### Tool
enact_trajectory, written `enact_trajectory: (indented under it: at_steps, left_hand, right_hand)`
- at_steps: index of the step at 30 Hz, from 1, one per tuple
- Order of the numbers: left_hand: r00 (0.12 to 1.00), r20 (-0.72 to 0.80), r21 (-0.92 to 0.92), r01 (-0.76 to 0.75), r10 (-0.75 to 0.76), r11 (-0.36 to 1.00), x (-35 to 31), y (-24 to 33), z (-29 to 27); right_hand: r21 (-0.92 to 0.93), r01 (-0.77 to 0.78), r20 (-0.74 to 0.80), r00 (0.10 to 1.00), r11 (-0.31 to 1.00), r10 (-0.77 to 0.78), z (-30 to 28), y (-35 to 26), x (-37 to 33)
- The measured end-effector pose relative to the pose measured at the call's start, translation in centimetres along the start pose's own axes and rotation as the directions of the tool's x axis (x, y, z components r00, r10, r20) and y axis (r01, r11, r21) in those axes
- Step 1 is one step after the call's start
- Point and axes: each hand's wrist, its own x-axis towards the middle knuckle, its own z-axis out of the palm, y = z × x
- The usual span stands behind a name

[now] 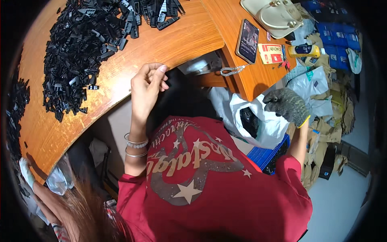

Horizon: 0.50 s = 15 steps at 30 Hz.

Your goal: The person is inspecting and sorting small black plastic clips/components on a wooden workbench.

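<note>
My left hand [147,88] is bare, with bracelets at the wrist, and hangs at the front edge of the wooden table [177,46]. Its fingers curl in toward the thumb; whatever they may hold is too hidden to name. A dark knitted glove with a yellow cuff covers my right hand [288,107]. Its fingers are bunched beside the mouth of a white plastic bag [272,131], and I cannot make out anything in them. Black plastic parts [249,121] lie inside that bag. A large heap of small black plastic clips [76,56] covers the table's left side.
On the right tabletop lie a phone [247,41], a red and yellow packet [271,53], a cream handbag [278,18] and a bottle [304,51]. A blue crate [262,155] stands below the bag. Another person's arm [48,201] is at lower left; wrapped packages [322,90] pile up at right.
</note>
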Motion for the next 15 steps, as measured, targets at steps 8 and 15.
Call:
enact_trajectory:
  at_steps: [8, 15]
  left_hand:
    - [0.948, -0.213, 0.224, -0.189, 0.237, 0.956, 0.5, 1.1, -0.7]
    - [0.743, 0.204, 0.671, -0.580, 0.637, 0.462, 3.7, 3.0, -1.8]
  right_hand:
    - [-0.409, 0.561, -0.333, 0.642, 0.719, -0.690, -4.2, -11.3, 8.7]
    - [-0.702, 0.656, -0.317, 0.060, 0.277, -0.946, -14.3, -21.9, 31.9]
